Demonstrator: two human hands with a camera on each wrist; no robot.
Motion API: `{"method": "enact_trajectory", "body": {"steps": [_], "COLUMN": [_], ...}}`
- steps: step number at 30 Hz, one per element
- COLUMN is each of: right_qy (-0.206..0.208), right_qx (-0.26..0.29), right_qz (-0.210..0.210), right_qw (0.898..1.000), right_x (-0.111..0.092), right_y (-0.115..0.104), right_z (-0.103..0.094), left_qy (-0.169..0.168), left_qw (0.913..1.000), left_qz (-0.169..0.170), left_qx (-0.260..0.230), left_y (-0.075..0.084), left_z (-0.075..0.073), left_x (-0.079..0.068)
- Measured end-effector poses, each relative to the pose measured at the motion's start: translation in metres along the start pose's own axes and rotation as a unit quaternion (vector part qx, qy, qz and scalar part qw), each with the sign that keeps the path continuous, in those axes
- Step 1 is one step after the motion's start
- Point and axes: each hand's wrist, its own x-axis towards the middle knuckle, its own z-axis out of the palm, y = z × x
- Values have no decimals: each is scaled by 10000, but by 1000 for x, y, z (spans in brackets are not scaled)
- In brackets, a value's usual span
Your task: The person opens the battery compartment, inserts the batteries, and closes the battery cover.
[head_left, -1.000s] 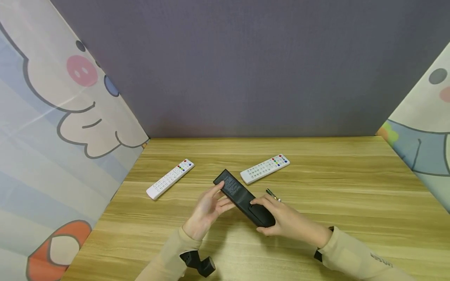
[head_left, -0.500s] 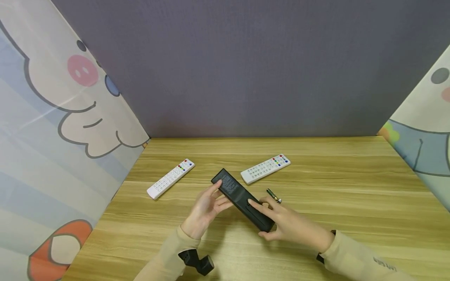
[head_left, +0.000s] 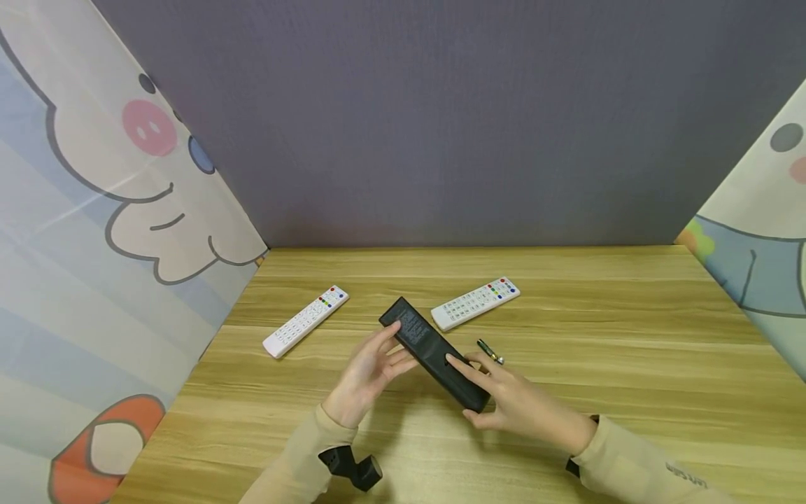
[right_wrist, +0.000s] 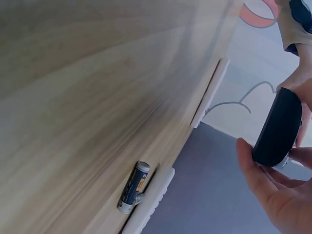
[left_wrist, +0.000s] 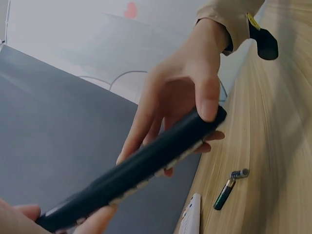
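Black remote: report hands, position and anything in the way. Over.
Left hand and right hand gripping opposite ends. Black remote back face up, held above the table. Batteries and nearer white remote lie apart from it; no obstruction seen.

The left hand (head_left: 367, 374) and right hand (head_left: 506, 390) grip opposite ends of a black remote control (head_left: 429, 350), printed back upward, above a wooden table (head_left: 642, 322) bearing two white remotes (head_left: 475, 304) and a small green cylinder (head_left: 485, 348).

Print (head_left: 415, 327) on the back of the black remote (head_left: 436, 355) is too small to read. The left wrist view's edges cut off the left hand (left_wrist: 14, 222) and a white remote (left_wrist: 191, 218).
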Motion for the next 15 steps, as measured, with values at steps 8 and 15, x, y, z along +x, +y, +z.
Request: {"method": "enact_trajectory", "body": {"steps": [8,15], "right_qy": [-4,-365], "right_qx": [1093,2544], "right_qz": [427,1039], "right_qw": [9931,9608], "right_x": [1,0], "right_y": [-1,-2], "right_z": [-2,-6], "left_qy": [-280,-310], "left_qw": [9984,9952], "left_qz": [302,593], "left_qx": [389,708], "left_y": [2,2], "left_z": [-1,0], "left_x": [-1,-2]}}
